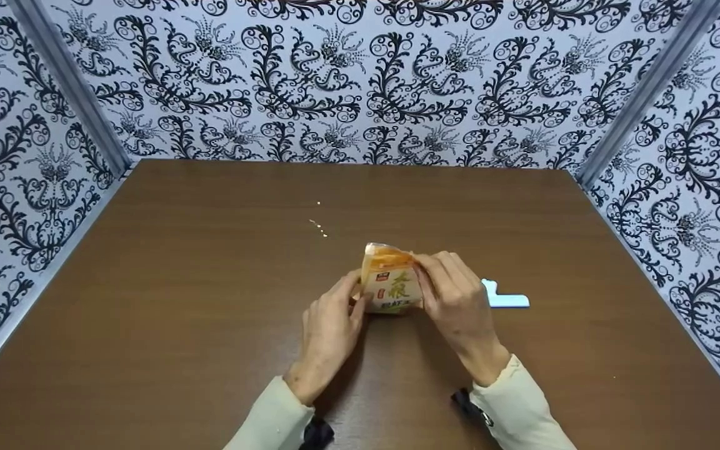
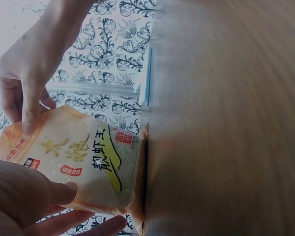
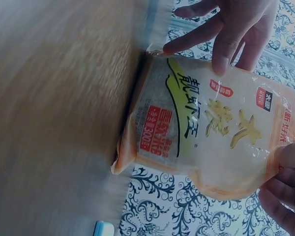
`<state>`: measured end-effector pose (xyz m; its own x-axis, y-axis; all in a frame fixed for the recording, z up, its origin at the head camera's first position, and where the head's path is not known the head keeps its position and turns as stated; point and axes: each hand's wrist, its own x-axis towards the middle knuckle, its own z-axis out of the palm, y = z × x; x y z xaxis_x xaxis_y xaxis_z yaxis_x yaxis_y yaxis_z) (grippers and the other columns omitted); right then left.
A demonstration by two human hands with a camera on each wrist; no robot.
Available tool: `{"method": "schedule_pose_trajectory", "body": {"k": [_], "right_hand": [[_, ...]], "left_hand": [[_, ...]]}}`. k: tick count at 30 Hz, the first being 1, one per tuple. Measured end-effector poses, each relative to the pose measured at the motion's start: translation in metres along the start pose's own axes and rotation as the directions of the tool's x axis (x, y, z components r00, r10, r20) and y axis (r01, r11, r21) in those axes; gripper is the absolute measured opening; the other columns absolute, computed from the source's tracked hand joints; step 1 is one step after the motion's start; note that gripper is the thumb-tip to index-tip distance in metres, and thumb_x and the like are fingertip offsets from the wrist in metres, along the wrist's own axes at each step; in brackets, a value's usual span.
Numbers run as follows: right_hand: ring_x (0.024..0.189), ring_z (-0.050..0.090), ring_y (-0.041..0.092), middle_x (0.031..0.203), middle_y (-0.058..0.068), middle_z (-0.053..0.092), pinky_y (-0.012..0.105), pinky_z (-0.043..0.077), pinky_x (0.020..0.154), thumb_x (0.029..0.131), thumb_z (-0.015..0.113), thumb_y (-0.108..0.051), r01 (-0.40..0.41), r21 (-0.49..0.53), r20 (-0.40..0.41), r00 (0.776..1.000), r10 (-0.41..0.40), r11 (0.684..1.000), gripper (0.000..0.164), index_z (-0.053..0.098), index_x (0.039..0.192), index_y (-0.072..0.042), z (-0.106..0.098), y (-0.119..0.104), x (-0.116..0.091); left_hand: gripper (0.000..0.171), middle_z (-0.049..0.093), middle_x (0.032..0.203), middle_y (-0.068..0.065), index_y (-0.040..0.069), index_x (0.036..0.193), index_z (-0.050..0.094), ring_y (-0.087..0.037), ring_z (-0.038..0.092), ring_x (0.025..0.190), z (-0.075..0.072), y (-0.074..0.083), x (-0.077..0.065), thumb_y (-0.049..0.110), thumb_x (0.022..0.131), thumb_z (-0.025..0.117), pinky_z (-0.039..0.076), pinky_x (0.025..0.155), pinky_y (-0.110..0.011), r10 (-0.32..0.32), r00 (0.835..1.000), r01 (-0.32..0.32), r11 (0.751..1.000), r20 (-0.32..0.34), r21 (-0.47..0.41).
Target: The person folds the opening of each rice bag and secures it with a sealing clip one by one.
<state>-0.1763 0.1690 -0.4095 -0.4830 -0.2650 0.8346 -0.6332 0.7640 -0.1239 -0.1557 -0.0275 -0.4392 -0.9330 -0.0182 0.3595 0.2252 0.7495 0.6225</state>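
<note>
A small orange-and-white bag of rice (image 1: 392, 284) stands upright on the brown table, its printed front towards me. The left hand (image 1: 330, 322) holds its left side, thumb on the front and fingers behind, as the left wrist view shows. With thumb and fingers the right hand (image 1: 458, 300) pinches the upper right edge of the bag. In the right wrist view, the base of the rice bag (image 3: 187, 123) rests at the tabletop, and the right hand (image 3: 287, 189) grips an upper corner.
A pale blue-white plastic piece (image 1: 510, 300), long and narrow with a raised end, lies right of the right hand. Several tiny pale bits (image 1: 319, 227) are scattered on the table (image 1: 210, 262) beyond the bag. Patterned walls (image 1: 335, 81) enclose the back and sides.
</note>
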Motion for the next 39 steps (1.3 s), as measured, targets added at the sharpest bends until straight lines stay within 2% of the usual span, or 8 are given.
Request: {"method": "schedule_pose_trajectory", "body": {"k": [6,17,23,27,31,35,39], "right_hand": [[0.077,0.063,0.021,0.087,0.008,0.067,0.037,0.056,0.067,0.094,0.072,-0.002,-0.013,-0.030,0.035,0.999,0.014,0.999,0.008,0.073,0.102,0.000,-0.001,0.005,-0.003],[0.074,0.061,0.022,0.085,0.007,0.064,0.036,0.055,0.067,0.089,0.071,0.002,-0.012,-0.080,0.076,0.997,0.018,0.997,0.010,0.072,0.099,-0.002,-0.001,0.013,-0.008],[0.076,0.062,0.019,0.085,0.004,0.065,0.035,0.055,0.066,0.093,0.074,-0.007,-0.077,-0.053,0.096,0.992,0.082,0.996,0.004,0.074,0.097,-0.005,-0.001,0.013,-0.011],[0.081,0.063,0.016,0.087,0.002,0.067,0.034,0.055,0.068,0.098,0.073,-0.017,-0.149,0.001,0.115,0.982,0.148,0.989,0.011,0.075,0.098,-0.006,-0.001,0.012,-0.011],[0.092,0.064,0.014,0.096,0.001,0.069,0.036,0.057,0.078,0.102,0.068,-0.022,-0.237,0.106,0.149,0.964,0.220,0.966,0.015,0.075,0.106,-0.008,-0.001,0.010,-0.010],[0.101,0.065,0.012,0.105,0.003,0.070,0.038,0.058,0.086,0.105,0.062,-0.018,-0.323,0.244,0.180,0.942,0.284,0.915,0.018,0.074,0.116,-0.009,-0.001,0.006,-0.010],[0.103,0.069,0.016,0.109,0.002,0.072,0.033,0.058,0.089,0.106,0.060,-0.014,-0.370,0.336,0.187,0.927,0.324,0.866,0.022,0.073,0.123,-0.012,0.000,0.003,-0.010]], "left_hand": [[0.035,0.078,0.122,0.002,0.027,0.132,0.066,-0.019,0.079,0.088,-0.001,0.000,0.001,0.027,0.098,0.073,0.059,0.064,-0.042,0.000,1.000,0.000,1.000,0.006,-0.013],[0.036,0.079,0.119,0.005,0.026,0.134,0.065,-0.015,0.079,0.088,0.000,-0.002,0.001,0.028,0.099,0.073,0.059,0.065,-0.043,0.010,1.000,-0.010,1.000,0.004,-0.006],[0.037,0.079,0.121,0.004,0.027,0.135,0.065,-0.018,0.079,0.091,0.000,-0.002,0.000,0.028,0.099,0.072,0.060,0.069,-0.045,0.004,1.000,-0.003,1.000,0.008,-0.021],[0.038,0.078,0.122,0.004,0.027,0.136,0.065,-0.018,0.079,0.092,0.000,-0.001,0.000,0.027,0.099,0.073,0.061,0.070,-0.046,-0.001,1.000,0.001,1.000,0.007,-0.024],[0.039,0.078,0.121,0.004,0.027,0.137,0.065,-0.019,0.079,0.093,0.000,-0.001,0.001,0.027,0.098,0.073,0.061,0.070,-0.044,-0.007,1.000,0.007,0.999,0.014,-0.035],[0.039,0.078,0.122,0.002,0.028,0.137,0.064,-0.021,0.078,0.100,0.002,-0.002,0.002,0.029,0.099,0.072,0.062,0.077,-0.046,-0.025,0.999,0.028,0.998,0.037,-0.062],[0.037,0.077,0.121,-0.001,0.029,0.137,0.064,-0.022,0.074,0.107,0.003,-0.002,0.002,0.035,0.101,0.069,0.059,0.087,-0.050,-0.059,0.997,0.062,0.995,0.046,-0.076]]}}
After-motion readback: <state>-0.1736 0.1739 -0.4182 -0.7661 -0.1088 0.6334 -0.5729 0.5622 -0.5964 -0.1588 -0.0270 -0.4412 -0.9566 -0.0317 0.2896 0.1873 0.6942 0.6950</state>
